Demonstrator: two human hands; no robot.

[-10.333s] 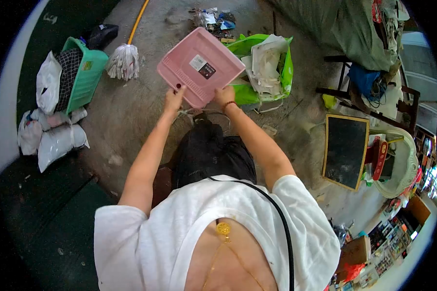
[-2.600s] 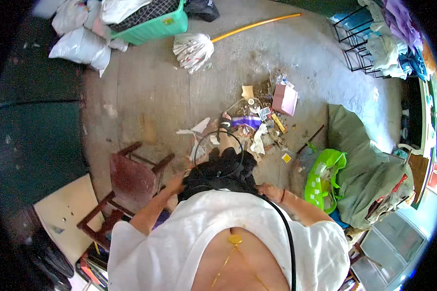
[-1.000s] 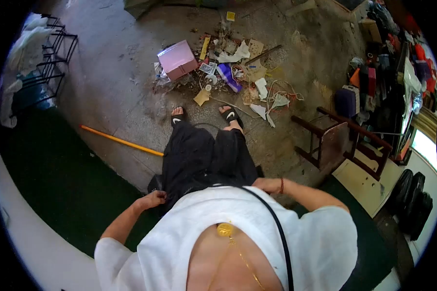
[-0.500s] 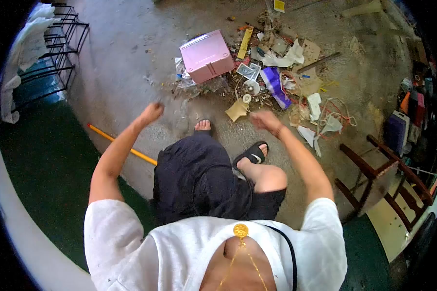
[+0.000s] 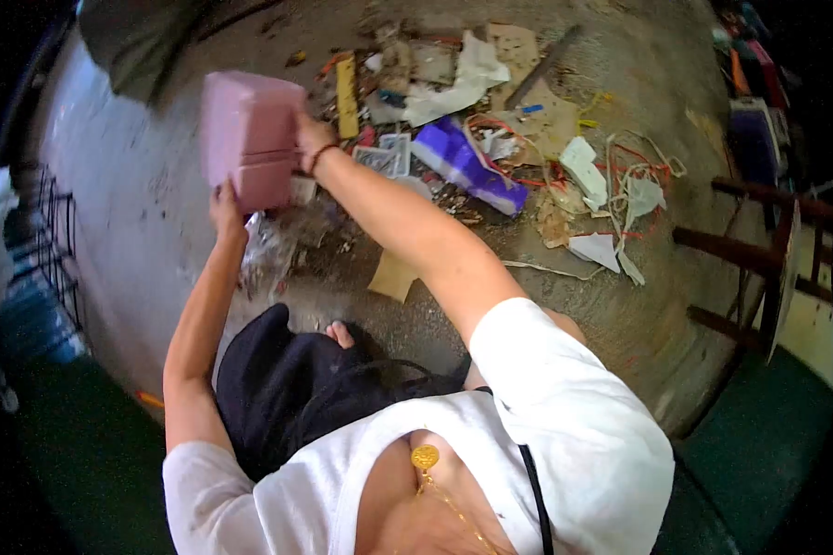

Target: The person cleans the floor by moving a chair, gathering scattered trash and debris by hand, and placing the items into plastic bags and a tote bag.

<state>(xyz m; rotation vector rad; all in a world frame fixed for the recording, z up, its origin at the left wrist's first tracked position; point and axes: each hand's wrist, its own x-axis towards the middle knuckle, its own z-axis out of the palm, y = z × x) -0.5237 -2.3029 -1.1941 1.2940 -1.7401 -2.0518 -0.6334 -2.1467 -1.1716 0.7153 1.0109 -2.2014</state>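
Observation:
A pink plastic box (image 5: 259,139) is held between my two hands, tilted and a little blurred, at the left edge of a litter heap. My left hand (image 5: 227,205) grips its lower front corner. On its right side my right hand (image 5: 311,139) is closed, with the fingertips partly hidden behind the box. Just below it lies crumpled clear plastic (image 5: 267,248). To the right of my right hand are a yellow strip (image 5: 346,97), a clear plastic case (image 5: 386,155) and a purple-and-white packet (image 5: 467,166).
Torn cardboard (image 5: 551,120), white paper (image 5: 463,83), tangled cords (image 5: 643,166) and a piece of tan card (image 5: 393,276) litter the concrete floor. A wooden stool (image 5: 768,259) lies on its side at right. Black metal frames (image 5: 55,222) stand at far left.
Both empty hands have reached forward and taken hold of the pink box. It has been lifted and shifted left from the heap. My view has turned.

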